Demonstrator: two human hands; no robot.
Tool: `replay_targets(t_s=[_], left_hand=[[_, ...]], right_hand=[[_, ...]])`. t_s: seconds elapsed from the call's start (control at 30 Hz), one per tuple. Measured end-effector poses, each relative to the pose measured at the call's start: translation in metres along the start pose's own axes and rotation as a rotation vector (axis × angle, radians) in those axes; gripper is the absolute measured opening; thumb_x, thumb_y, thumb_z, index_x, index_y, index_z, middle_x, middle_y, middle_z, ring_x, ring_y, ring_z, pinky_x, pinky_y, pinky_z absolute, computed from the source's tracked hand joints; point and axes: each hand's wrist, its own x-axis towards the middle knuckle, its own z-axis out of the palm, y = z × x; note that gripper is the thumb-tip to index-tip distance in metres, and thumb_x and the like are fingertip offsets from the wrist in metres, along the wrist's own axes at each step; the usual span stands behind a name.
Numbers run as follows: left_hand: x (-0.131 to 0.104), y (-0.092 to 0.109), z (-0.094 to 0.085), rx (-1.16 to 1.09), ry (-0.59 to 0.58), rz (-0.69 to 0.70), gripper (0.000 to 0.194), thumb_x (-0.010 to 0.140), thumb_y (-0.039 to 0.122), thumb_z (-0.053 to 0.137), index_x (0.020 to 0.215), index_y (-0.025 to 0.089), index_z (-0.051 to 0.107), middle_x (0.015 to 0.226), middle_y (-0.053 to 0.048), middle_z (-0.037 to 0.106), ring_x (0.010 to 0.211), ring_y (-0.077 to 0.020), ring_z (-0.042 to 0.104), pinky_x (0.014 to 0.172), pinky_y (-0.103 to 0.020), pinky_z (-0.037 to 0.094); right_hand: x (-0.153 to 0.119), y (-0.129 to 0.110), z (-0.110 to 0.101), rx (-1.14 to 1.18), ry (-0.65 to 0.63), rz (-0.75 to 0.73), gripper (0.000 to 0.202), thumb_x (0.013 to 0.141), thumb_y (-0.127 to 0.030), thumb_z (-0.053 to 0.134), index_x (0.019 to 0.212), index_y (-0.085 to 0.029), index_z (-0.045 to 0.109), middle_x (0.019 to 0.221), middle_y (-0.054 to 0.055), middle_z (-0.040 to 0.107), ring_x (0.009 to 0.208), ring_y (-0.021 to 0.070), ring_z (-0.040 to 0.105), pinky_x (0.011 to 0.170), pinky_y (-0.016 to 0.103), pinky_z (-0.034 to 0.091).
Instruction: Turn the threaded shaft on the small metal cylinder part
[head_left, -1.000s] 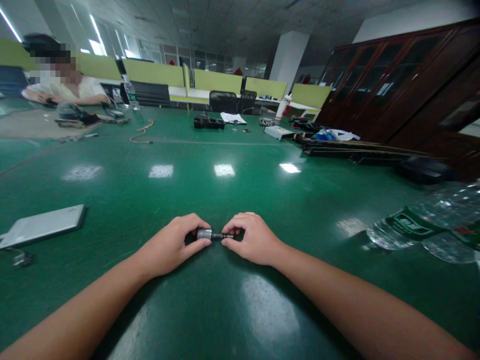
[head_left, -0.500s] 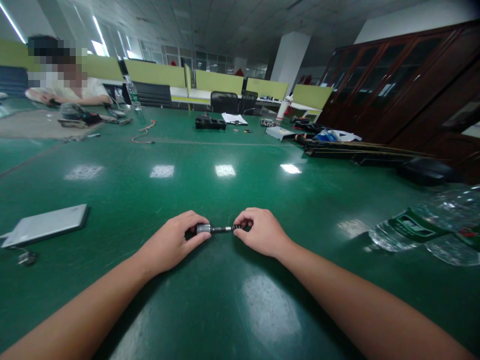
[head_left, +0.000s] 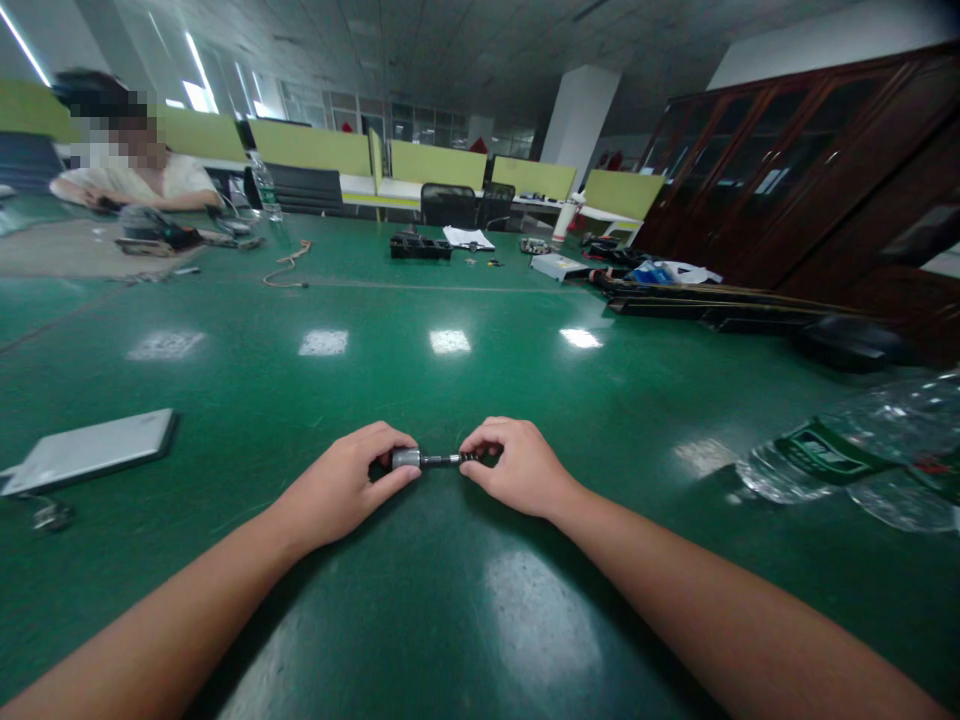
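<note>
My left hand is closed around a silver metal cylinder, pinched between thumb and fingers. A thin dark shaft with a bright tip points right from the cylinder. My right hand pinches a small black coiled piece that looks like a spring. Its left end meets the shaft's tip, in line with it; whether it sits over the tip or only touches it I cannot tell. My right fingers partly hide the coiled piece. Both hands are low over the green table.
A flat silver device with a cable lies to the left. Plastic water bottles lie on the right. A black tray, papers and long dark strips are farther back. Another person sits at the far left.
My right hand has moved slightly left, bringing the coiled piece up to the shaft's tip and closing the small gap. My left hand has hardly moved.
</note>
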Motion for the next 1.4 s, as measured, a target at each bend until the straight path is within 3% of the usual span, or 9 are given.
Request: replay_targets(t_s=[0.23,0.6,0.8,1.4], left_hand=[[0.001,0.001,0.000,0.004,-0.002,0.027,0.024,0.088,0.035,0.062,0.108,0.021,0.063,0.096,-0.003,0.064,0.085,-0.0197,0.059,0.078,-0.032,0.047],[-0.001,-0.001,0.000,0.051,-0.055,0.122,0.024,0.088,0.036,0.064,0.108,0.023,0.065,0.101,-0.004,0.066,0.092,-0.0209,0.061,0.084,-0.033,0.046],[-0.003,-0.002,0.002,0.061,-0.057,0.164,0.028,0.086,0.042,0.067,0.105,0.021,0.065,0.101,-0.005,0.068,0.095,-0.0230,0.062,0.086,-0.036,0.046],[-0.002,0.005,0.000,0.070,-0.072,0.132,0.025,0.086,0.040,0.066,0.102,0.020,0.066,0.099,-0.006,0.068,0.092,-0.0228,0.062,0.084,-0.035,0.046]], right_hand=[[-0.001,-0.005,0.003,0.068,-0.044,-0.085,0.017,0.072,-0.014,0.073,0.087,-0.021,0.074,0.080,0.000,0.072,0.074,0.0142,0.059,0.073,0.030,0.043],[-0.005,-0.012,0.004,0.079,-0.098,-0.218,0.015,0.076,-0.018,0.075,0.090,-0.020,0.074,0.080,0.000,0.072,0.077,0.0141,0.062,0.079,0.031,0.042],[-0.006,-0.013,0.004,0.086,-0.125,-0.249,0.015,0.078,-0.019,0.074,0.093,-0.021,0.074,0.084,0.001,0.074,0.081,0.0158,0.064,0.082,0.032,0.042],[-0.006,-0.014,0.003,0.083,-0.140,-0.253,0.011,0.076,-0.020,0.075,0.088,-0.021,0.075,0.077,0.000,0.072,0.075,0.0150,0.063,0.079,0.031,0.041]])
